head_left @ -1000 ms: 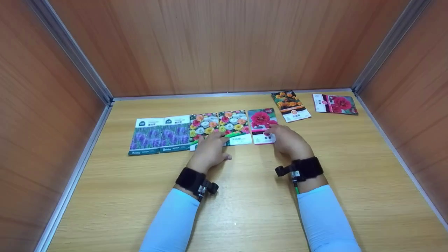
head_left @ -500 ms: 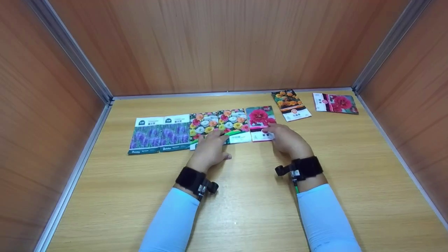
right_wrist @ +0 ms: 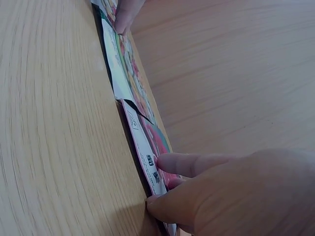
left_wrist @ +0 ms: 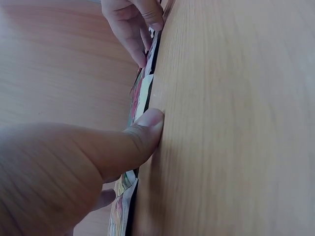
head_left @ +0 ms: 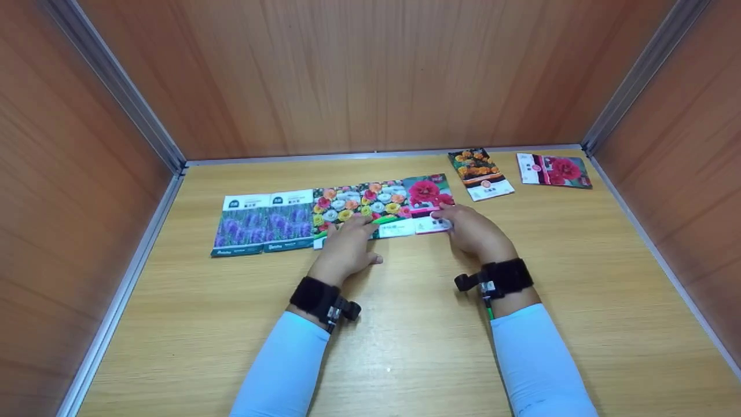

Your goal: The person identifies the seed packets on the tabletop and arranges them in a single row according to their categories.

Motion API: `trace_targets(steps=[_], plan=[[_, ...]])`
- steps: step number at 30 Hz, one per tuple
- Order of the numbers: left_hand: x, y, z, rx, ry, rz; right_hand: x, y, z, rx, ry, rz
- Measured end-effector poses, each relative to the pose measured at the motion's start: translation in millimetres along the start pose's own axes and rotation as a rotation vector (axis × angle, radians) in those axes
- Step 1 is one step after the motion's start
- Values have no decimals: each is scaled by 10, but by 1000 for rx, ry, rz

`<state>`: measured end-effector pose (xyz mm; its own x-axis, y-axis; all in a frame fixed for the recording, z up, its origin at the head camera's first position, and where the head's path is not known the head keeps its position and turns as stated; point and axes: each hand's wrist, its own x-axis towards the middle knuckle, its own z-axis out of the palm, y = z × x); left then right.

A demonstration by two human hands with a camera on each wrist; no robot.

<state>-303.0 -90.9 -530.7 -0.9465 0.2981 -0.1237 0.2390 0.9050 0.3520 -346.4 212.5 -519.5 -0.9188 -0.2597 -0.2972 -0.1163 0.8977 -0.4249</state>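
Note:
Flower seed packets lie in a row on the table. My left hand (head_left: 346, 249) rests its fingers across two packets of mixed-colour flowers, the right one (head_left: 385, 200) showing more than the left one (head_left: 333, 202). Its thumb (left_wrist: 150, 120) touches the wood in front of the row. At the row's right end is a packet with a deep pink flower (head_left: 425, 191). My right hand (head_left: 477, 231) pinches that packet's right side, index finger on its face and thumb (right_wrist: 160, 206) at the near edge. Its left edge meets the neighbouring mixed-flower packet.
Two purple-flower packets, one outermost (head_left: 238, 226) and one beside it (head_left: 289, 220), form the row's left end. An orange-flower packet (head_left: 480, 174) lies tilted at the back right, with another pink-flower packet (head_left: 554, 171) sideways beyond it. Wooden panels (head_left: 376, 75) enclose the table.
The pink-flower packet in my right hand has slid slightly left and away from me, closing the gap to the mixed-flower packet. My left hand has stayed in place.

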Motion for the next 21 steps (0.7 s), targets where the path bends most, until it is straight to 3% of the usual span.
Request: trace_targets(steps=[21], plan=[[6,10,0,-1,-2,-13,12,40,-62,56,14,-12]])
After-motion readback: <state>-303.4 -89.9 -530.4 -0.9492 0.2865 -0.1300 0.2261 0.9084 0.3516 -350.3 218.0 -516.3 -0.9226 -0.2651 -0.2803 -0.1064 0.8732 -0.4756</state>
